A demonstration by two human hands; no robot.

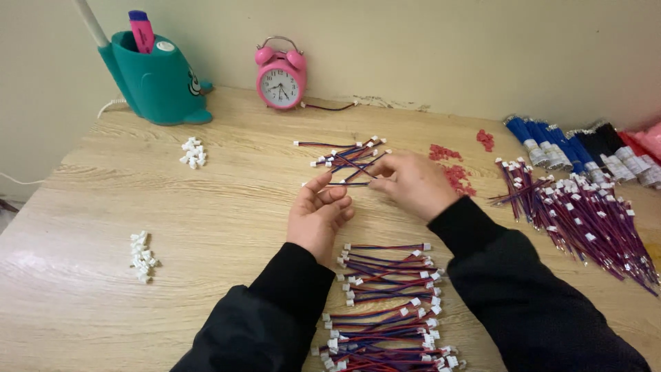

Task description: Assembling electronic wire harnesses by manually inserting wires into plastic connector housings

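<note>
We hold a short red-and-blue wire lead [344, 183] between both hands above the middle of the wooden table [227, 207]. Our left hand [318, 213] is turned palm up, its thumb and forefinger pinched on the lead's left end, the other fingers loosely curled. Our right hand [412, 182] lies knuckles up and grips the lead's right end between thumb and fingertips; whether it also holds one of the crossing wires we cannot tell. Just behind the hands a small loose bunch of leads [342, 156] with white plugs lies fanned on the table, some of its wires reaching the right fingers. Directly in front of us, between our black sleeves [289, 303], a long stack of finished leads [389, 303] lies in rows, white connectors at both ends. To the right, a large heap of wires [585, 220] spreads toward the table's edge, and beyond it lie bundled blue and black wires [571, 148]. Small red parts [454, 169] are scattered just beyond the right hand. On the left side lie two little piles of white connector housings [193, 152], well apart from each other. At the back stand a pink alarm clock [281, 74] and a teal pen holder [155, 79] against the wall.
</note>
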